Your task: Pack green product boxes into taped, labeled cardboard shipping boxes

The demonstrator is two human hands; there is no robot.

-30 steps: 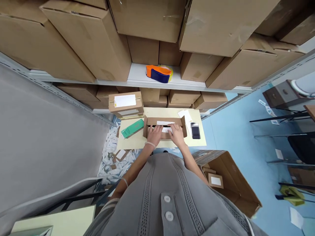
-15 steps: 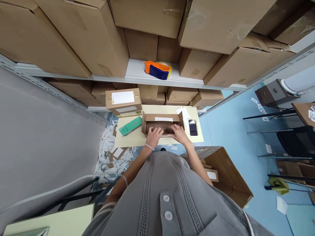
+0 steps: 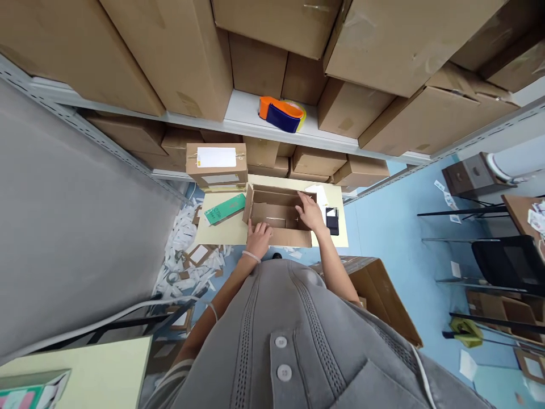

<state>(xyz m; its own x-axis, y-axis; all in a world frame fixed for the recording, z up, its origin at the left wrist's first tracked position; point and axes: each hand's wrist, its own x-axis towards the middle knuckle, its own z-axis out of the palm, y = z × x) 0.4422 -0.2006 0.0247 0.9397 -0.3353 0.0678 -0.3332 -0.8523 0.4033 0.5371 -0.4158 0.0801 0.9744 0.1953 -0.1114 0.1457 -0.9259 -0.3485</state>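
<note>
I have the open carton [image 3: 292, 238] on the desk [image 3: 219, 233], just to the right of the green box [image 3: 225, 208]; whether its left end flap touches that box I can't tell. Its long axis runs from left to right across my front, leading away from the green box. Both my hands are at it, set diagonally: my left hand [image 3: 259, 238], the nearer to the green box, rests at the near left corner with the fingers partly bent, and I can't tell if it pinches the cardboard. My right hand [image 3: 312, 213], at the end farther from the green box, is spread wide at the far corner, thumb apart from the fingers. The carton is plain brown cardboard, long and narrow, its near flap folded out towards me and a pale seam line across the inside floor.
</note>
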